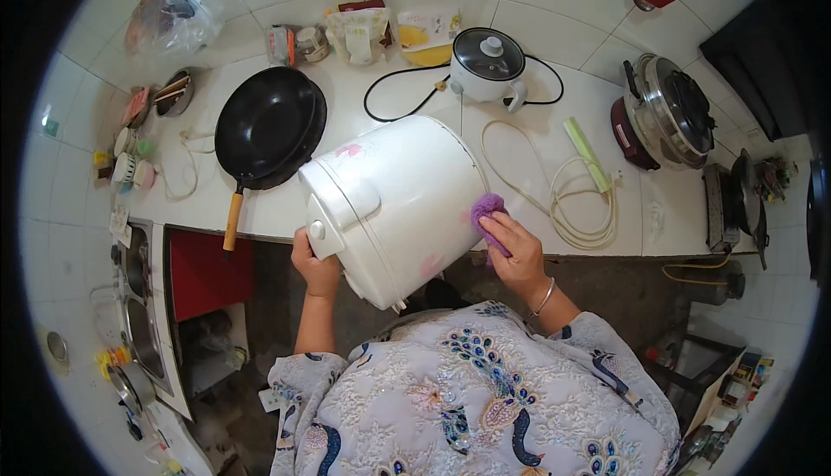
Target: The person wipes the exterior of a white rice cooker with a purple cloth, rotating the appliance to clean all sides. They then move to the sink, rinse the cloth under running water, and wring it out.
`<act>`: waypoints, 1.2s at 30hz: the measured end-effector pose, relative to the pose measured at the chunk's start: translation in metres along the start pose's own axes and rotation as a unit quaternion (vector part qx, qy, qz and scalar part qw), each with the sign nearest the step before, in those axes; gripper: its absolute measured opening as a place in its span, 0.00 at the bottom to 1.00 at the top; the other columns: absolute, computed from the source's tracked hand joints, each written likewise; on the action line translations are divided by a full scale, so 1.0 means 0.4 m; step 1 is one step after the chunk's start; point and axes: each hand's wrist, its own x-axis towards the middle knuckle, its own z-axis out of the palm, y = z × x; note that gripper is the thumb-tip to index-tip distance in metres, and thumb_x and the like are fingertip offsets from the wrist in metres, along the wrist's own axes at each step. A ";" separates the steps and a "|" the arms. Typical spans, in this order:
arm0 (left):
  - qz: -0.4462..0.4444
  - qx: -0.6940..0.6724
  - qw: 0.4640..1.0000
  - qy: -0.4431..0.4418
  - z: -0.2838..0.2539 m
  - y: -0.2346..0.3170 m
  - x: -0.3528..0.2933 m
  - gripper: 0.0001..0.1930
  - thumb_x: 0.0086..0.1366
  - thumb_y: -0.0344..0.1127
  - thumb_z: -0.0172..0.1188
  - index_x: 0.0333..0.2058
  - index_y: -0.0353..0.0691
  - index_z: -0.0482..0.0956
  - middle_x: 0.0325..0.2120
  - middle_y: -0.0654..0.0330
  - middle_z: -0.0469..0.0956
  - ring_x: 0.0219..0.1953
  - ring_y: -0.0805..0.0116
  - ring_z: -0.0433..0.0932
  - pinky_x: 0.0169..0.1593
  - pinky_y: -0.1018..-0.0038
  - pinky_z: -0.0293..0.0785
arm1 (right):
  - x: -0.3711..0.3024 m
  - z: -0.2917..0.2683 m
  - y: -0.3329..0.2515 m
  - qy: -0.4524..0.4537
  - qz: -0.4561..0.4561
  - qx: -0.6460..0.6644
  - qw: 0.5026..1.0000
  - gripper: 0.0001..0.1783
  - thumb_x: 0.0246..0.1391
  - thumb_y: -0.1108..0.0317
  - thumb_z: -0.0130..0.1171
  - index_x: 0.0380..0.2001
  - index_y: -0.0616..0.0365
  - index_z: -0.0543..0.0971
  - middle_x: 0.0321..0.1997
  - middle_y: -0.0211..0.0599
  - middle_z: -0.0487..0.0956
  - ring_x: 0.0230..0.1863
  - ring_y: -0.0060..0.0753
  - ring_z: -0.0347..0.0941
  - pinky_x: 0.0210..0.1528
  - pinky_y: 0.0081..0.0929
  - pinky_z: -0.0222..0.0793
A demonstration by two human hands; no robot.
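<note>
A white rice cooker (407, 203) with pink flower prints lies tilted on its side over the counter's front edge, its lid end toward the left. My left hand (317, 264) grips it at the lid end, by the handle; part of the fingers is hidden behind the cooker. In my right hand (517, 255) is a bunched purple cloth (490, 216), pressed against the rim of the cooker's base end. A bracelet circles my right wrist.
On the white counter (433, 91) stand black frying pans (270, 125), a small lidded electric pot (487, 69) and a coiled pale cord (584, 216). A pale green strip (587, 154) lies beside the cord. Another cooker (662, 112) stands at right; a sink (143, 337) is at left.
</note>
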 end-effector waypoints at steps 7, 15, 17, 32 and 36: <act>0.055 0.004 0.996 -0.067 -0.010 0.049 0.026 0.11 0.57 0.32 0.67 0.32 0.38 0.73 0.21 0.63 0.76 0.25 0.77 0.72 0.31 0.78 0.71 | 0.282 0.013 0.027 -0.066 -0.024 0.001 0.998 0.17 0.49 0.71 0.57 0.45 0.49 0.82 0.45 0.43 0.81 0.43 0.49 0.78 0.45 0.36 0.75; 0.039 0.009 0.998 -0.057 0.019 0.070 0.021 0.06 0.64 0.32 0.57 0.34 0.36 0.72 0.25 0.66 0.73 0.29 0.77 0.69 0.35 0.79 0.68 | 0.584 0.111 0.127 -0.347 -0.013 0.000 0.938 0.15 0.50 0.64 0.54 0.39 0.48 0.85 0.39 0.44 0.83 0.40 0.49 0.79 0.46 0.37 0.74; 0.028 0.002 0.999 -0.032 0.015 0.050 0.015 0.07 0.65 0.34 0.57 0.34 0.36 0.73 0.26 0.66 0.73 0.30 0.77 0.69 0.36 0.79 0.68 | 0.543 0.086 0.098 -0.294 -0.041 0.009 0.955 0.15 0.50 0.64 0.54 0.40 0.49 0.85 0.39 0.44 0.83 0.40 0.49 0.78 0.46 0.37 0.74; 0.043 -0.021 0.999 -0.025 0.008 0.000 0.033 0.06 0.62 0.31 0.60 0.32 0.37 0.73 0.23 0.65 0.72 0.27 0.77 0.68 0.33 0.78 0.68 | 0.054 -0.106 0.066 0.027 0.311 0.605 0.733 0.17 0.63 0.71 0.50 0.53 0.65 0.74 0.48 0.36 0.80 0.46 0.28 0.78 0.50 0.26 0.75; 0.024 -0.016 0.999 -0.022 0.006 0.007 0.026 0.05 0.63 0.30 0.59 0.32 0.37 0.73 0.24 0.66 0.73 0.27 0.77 0.68 0.33 0.79 0.68 | 0.073 -0.104 0.064 0.045 0.335 0.664 0.667 0.18 0.64 0.66 0.48 0.54 0.63 0.73 0.49 0.39 0.80 0.48 0.29 0.77 0.51 0.27 0.75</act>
